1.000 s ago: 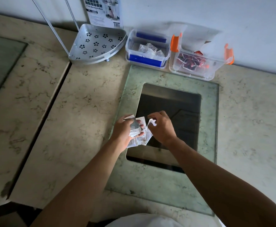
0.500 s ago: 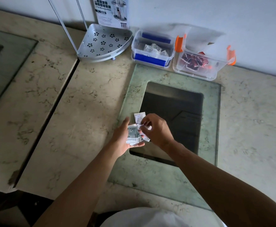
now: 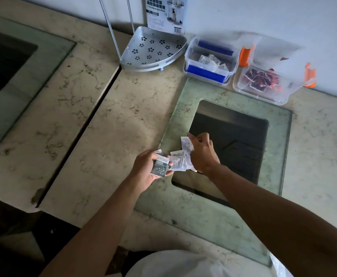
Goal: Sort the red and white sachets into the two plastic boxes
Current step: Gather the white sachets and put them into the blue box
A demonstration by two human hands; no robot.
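Left hand (image 3: 146, 169) cupped, gripping sachet stack (image 3: 160, 166), right hand (image 3: 202, 154) pinching white sachet (image 3: 186, 143)

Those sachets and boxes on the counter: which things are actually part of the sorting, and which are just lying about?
Part of the job:
- white sachets held between the left hand and right hand
- blue-clipped box holding white sachets
- orange-clipped box holding red sachets

Just lying about:
- metal corner shelf
- its printed packaging card against the wall
- glass panel set in the countertop

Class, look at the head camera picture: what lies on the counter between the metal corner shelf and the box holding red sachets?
In the head view, the blue-clipped plastic box holding white sachets stands between them.
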